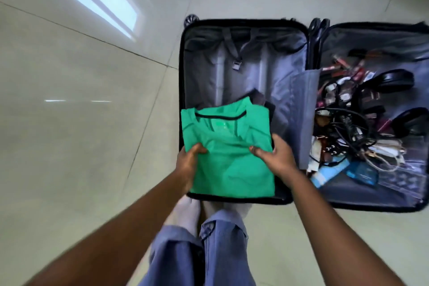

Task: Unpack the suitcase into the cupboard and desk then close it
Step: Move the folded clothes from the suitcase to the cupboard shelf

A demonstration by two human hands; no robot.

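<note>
Glossy pale floor tiles (81, 146) reflect a window (109, 0).
</note>
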